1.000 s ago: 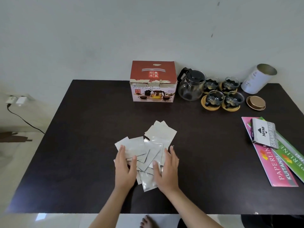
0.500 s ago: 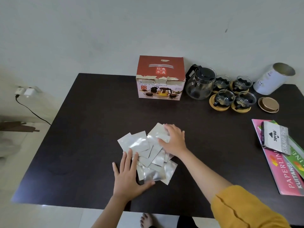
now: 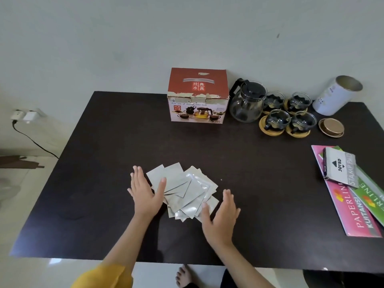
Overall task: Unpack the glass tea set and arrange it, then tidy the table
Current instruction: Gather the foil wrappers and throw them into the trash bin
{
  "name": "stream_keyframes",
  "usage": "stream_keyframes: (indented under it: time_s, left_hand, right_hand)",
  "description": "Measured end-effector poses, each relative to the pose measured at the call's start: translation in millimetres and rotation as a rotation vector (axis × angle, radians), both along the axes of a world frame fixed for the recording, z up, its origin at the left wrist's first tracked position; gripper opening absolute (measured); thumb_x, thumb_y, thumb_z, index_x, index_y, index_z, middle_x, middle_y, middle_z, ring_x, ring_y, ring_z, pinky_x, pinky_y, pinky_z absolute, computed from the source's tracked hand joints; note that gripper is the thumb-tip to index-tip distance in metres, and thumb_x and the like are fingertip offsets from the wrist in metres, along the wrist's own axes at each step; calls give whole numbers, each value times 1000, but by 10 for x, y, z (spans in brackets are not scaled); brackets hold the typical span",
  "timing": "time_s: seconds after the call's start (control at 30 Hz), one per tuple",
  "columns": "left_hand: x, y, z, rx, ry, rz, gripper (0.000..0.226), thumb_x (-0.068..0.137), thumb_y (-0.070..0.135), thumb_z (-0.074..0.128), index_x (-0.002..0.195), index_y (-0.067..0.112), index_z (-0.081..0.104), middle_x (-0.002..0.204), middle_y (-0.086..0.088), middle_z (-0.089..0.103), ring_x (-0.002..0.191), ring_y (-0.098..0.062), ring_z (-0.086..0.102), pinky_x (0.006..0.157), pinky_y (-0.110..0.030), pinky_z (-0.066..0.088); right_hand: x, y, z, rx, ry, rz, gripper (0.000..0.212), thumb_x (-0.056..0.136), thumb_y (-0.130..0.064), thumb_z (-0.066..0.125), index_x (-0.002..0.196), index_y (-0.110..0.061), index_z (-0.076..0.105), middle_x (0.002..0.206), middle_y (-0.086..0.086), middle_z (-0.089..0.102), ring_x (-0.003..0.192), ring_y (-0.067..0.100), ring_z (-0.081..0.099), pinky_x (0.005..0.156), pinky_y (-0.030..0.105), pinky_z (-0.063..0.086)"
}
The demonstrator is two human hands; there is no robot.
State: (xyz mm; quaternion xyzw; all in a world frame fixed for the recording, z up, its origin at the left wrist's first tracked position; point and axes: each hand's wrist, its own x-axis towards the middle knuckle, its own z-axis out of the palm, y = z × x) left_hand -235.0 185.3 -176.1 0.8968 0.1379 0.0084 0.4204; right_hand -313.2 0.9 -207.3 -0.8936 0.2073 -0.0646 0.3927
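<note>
A dark worktop (image 3: 104,142) carries a red-and-white tea set box (image 3: 198,95) at its far edge, with a glass teapot (image 3: 247,103) just to its right. Four glass cups (image 3: 289,114) sit on round wooden coasters beside the teapot, near a tilted white canister (image 3: 336,96) and its gold lid (image 3: 331,127). Pink and green receipt books (image 3: 361,206) lie at the right edge under a stamp pad box (image 3: 339,168). Near the front, a fanned pile of silver foil sachets (image 3: 187,192) lies between two flat, open-fingered hands gripping nothing: the left hand (image 3: 145,194) touches the pile's edge, the right hand (image 3: 221,217) its near corner.
</note>
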Motion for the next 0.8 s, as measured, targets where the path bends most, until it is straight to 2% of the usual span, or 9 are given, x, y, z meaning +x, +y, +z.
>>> stream_keyframes:
  time_s: [0.17, 0.2, 0.27, 0.3, 0.4, 0.5, 0.57, 0.7, 0.8]
  left_hand:
    - [111, -235, -34, -97, 106, -98, 80, 86, 57, 29, 149, 10, 17, 156, 0, 21, 146, -15, 5, 115, -43, -9]
    - [66, -292, -6, -171, 103, -109, 72, 89, 53, 30, 146, 11, 26, 151, 2, 33, 143, -13, 17, 118, -43, -5]
    - [-37, -400, 88, -349, 67, -112, 47, 98, 42, 34, 135, 13, 41, 124, 8, 55, 121, -4, 46, 116, -44, 21]
    - [-90, -432, 129, -428, 74, -91, 43, 100, 36, 35, 137, 14, 38, 123, 11, 55, 116, 0, 48, 112, -36, 31]
    - [-218, -408, 153, -508, 61, -24, 51, 100, 32, 38, 147, 19, 24, 140, 9, 46, 127, 0, 42, 103, -19, 34]
    - [-247, -262, 76, -316, -17, -34, 63, 92, 45, 48, 146, 20, 27, 148, 7, 35, 136, -8, 32, 113, -37, 31]
    - [-210, -170, 37, -190, -36, -103, 85, 79, 59, 55, 147, 18, 25, 149, 6, 31, 139, -11, 26, 114, -44, 28]
    - [-234, -120, -52, 290, 36, -507, 139, 44, 92, 54, 151, 23, -2, 158, 4, -7, 145, -13, -7, 114, -49, 0]
    - [-308, -110, -160, 490, 65, -580, 149, 38, 98, 48, 150, 15, -5, 158, -2, -8, 146, -19, -6, 115, -53, 4]
  right_hand:
    - [276, 329, 13, -2, -31, -45, 78, 89, -55, 31, 147, -4, 28, 153, 13, 34, 145, 29, 25, 116, 48, 7]
    - [331, 372, 17, 25, -49, -26, 76, 91, -55, 30, 147, -4, 29, 153, 13, 34, 145, 28, 26, 116, 46, 7]
    - [407, 419, 22, 83, -102, 33, 74, 94, -56, 28, 146, -2, 31, 152, 15, 36, 143, 27, 30, 118, 48, 13]
    - [421, 423, 17, 93, -141, 59, 74, 96, -57, 27, 145, -1, 32, 150, 16, 37, 142, 27, 31, 117, 52, 20]
    - [401, 349, -2, 149, -199, 66, 77, 95, -60, 28, 146, -3, 27, 154, 16, 29, 144, 21, 22, 115, 51, 28]
    - [453, 184, 31, 167, -159, 9, 79, 90, -59, 35, 148, -5, 26, 158, 12, 20, 147, 20, 14, 119, 53, 14]
    - [623, 67, 108, 106, -127, 23, 77, 88, -58, 35, 148, -10, 29, 159, 9, 20, 147, 22, 14, 118, 56, 10]
    - [1210, -10, 260, -62, 59, 369, 63, 95, -49, 40, 151, -27, 22, 162, 0, 10, 149, 23, 2, 116, 55, -3]
    - [1543, 48, 333, -237, 224, 643, 60, 96, -46, 39, 151, -30, 21, 163, -1, 3, 149, 24, -3, 114, 59, -6]
